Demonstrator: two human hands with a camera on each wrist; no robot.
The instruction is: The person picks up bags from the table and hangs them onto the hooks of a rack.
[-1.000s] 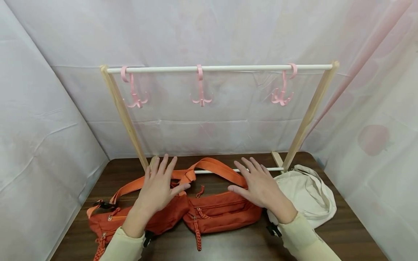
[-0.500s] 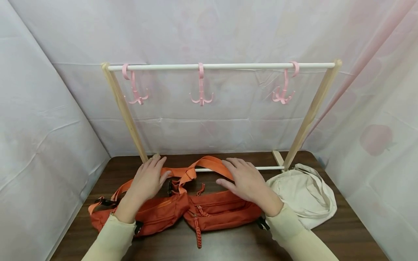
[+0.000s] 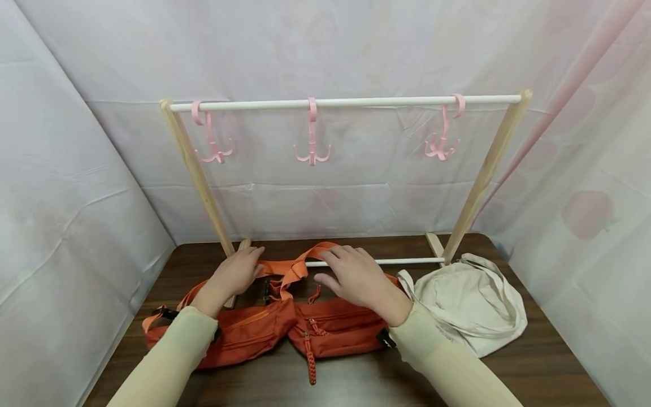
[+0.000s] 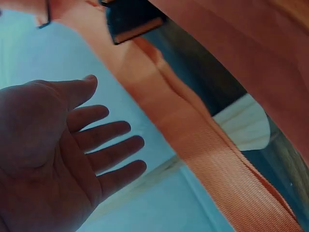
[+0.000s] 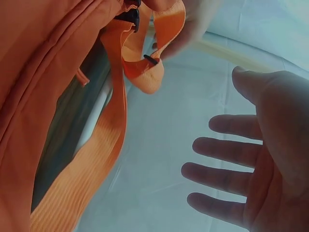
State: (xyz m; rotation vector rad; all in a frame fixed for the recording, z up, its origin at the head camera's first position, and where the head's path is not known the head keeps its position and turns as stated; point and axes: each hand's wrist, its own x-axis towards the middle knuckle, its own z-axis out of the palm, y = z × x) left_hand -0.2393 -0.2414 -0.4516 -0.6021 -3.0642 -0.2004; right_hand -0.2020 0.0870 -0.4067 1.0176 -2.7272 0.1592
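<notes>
Two rust-red waist bags lie side by side on the table, the left one (image 3: 249, 336) touching the right one (image 3: 341, 330). An orange strap (image 3: 294, 272) arches behind them, with a black buckle (image 4: 130, 19) near it in the left wrist view. My left hand (image 3: 231, 280) hovers above the left part of the strap, palm down, fingers spread in the left wrist view. Over the right bag's strap, my right hand (image 3: 358, 277) is also held with straight fingers, apart from the webbing in the right wrist view. Neither hand holds anything.
A white rail (image 3: 376, 102) on wooden posts carries three pink hooks: left (image 3: 213, 141), middle (image 3: 312, 138) and right (image 3: 442, 138). A cream cloth bag (image 3: 473, 302) lies on the dark table (image 3: 549, 350) at right. Pale curtains surround it.
Both hands have shifted leftward over the bags, the right one farther, uncovering more of the cream bag. The bags and hooks stay in place.
</notes>
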